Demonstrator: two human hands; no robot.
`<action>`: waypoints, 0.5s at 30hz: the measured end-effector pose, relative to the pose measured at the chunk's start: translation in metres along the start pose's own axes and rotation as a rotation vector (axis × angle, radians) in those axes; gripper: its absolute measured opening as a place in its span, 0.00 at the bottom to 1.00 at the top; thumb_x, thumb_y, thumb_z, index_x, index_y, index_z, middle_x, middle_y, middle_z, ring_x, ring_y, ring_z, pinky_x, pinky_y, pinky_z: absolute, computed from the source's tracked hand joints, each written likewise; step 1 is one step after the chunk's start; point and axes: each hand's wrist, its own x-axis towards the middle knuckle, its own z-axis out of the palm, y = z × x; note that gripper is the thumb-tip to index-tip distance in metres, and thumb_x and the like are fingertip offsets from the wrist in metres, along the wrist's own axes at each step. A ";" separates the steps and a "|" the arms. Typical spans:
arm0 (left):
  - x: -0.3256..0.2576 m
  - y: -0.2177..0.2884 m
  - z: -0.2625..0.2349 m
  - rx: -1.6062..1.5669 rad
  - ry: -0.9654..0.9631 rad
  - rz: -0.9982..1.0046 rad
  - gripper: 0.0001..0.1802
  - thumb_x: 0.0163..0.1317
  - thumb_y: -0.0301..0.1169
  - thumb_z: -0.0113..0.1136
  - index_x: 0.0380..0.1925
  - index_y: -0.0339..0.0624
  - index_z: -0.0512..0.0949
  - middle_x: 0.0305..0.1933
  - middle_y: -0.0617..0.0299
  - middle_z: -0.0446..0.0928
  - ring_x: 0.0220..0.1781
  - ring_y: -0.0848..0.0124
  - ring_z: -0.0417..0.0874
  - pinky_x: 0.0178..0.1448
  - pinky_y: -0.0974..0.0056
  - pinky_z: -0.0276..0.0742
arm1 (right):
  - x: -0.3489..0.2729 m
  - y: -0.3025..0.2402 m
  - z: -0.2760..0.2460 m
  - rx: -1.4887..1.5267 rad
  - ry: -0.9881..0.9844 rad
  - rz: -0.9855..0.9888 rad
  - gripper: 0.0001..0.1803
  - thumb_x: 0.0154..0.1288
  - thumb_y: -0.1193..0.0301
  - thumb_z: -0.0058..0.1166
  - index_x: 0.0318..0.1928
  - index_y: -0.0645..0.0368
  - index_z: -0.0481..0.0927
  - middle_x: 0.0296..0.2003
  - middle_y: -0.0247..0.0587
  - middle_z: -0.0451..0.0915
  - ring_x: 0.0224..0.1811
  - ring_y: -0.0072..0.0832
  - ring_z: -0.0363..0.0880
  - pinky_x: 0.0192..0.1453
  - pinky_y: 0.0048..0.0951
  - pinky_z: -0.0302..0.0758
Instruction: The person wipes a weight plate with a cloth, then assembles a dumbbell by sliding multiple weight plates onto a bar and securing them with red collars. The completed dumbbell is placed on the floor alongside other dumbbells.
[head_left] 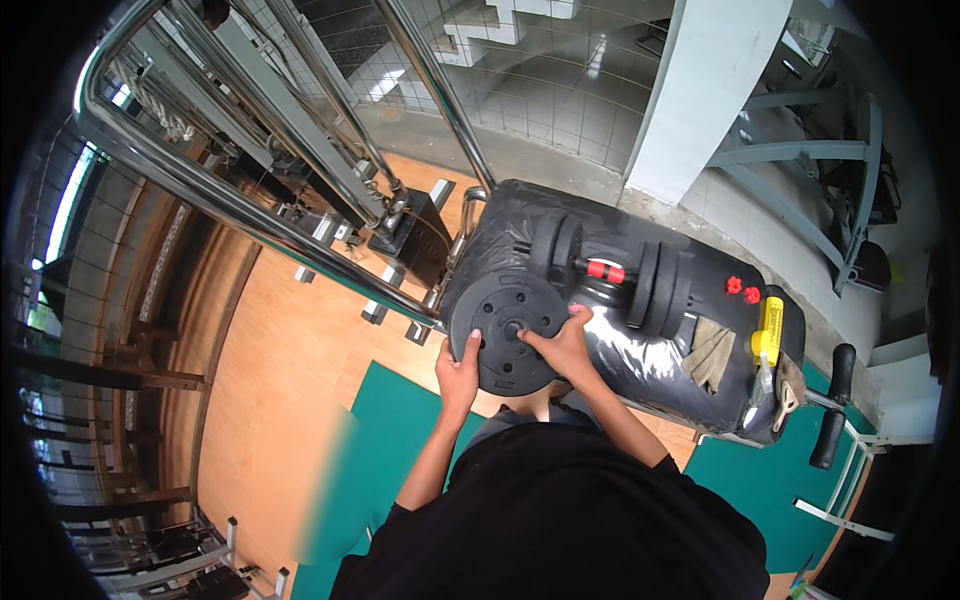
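Both of my hands grip a round black weight plate (498,325) with a center hole and several smaller holes around it. My left hand (459,377) is closed on its left rim, thumb on the face. My right hand (566,347) holds the right side, its thumb at the center hole; the fingers behind the plate are hidden. The plate is over the near left end of a black padded bench (622,350) wrapped in shiny plastic. Beyond it on the bench lies a dumbbell (605,272) with black plates and a red grip section.
Two red star-shaped nuts (742,290), a folded tan cloth (708,353) and a yellow bottle (769,330) lie at the bench's right end. A chrome-framed weight machine (330,120) stands left. Green mats (385,440) cover part of the floor. A white pillar (700,90) rises behind.
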 end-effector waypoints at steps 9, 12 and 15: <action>0.083 0.001 -0.028 0.358 0.237 0.129 0.19 0.56 0.40 0.65 0.33 0.31 0.77 0.29 0.45 0.81 0.32 0.60 0.83 0.40 0.60 0.76 | 0.061 -0.063 -0.019 -0.462 -0.335 -0.269 0.24 0.62 0.58 0.55 0.49 0.65 0.71 0.40 0.53 0.81 0.43 0.48 0.80 0.49 0.40 0.75; 0.122 -0.015 -0.011 0.538 0.282 0.166 0.22 0.53 0.44 0.66 0.30 0.31 0.76 0.26 0.41 0.79 0.32 0.50 0.83 0.40 0.55 0.76 | 0.096 -0.067 -0.081 -0.896 0.054 -0.375 0.21 0.59 0.59 0.57 0.46 0.61 0.75 0.43 0.50 0.78 0.48 0.44 0.75 0.51 0.44 0.69; 0.162 -0.036 0.013 0.559 0.291 0.172 0.24 0.53 0.46 0.65 0.30 0.31 0.75 0.24 0.42 0.79 0.33 0.46 0.83 0.41 0.53 0.75 | 0.105 -0.039 -0.138 -1.177 0.368 -0.204 0.32 0.52 0.52 0.63 0.54 0.56 0.72 0.61 0.57 0.62 0.62 0.51 0.61 0.61 0.49 0.62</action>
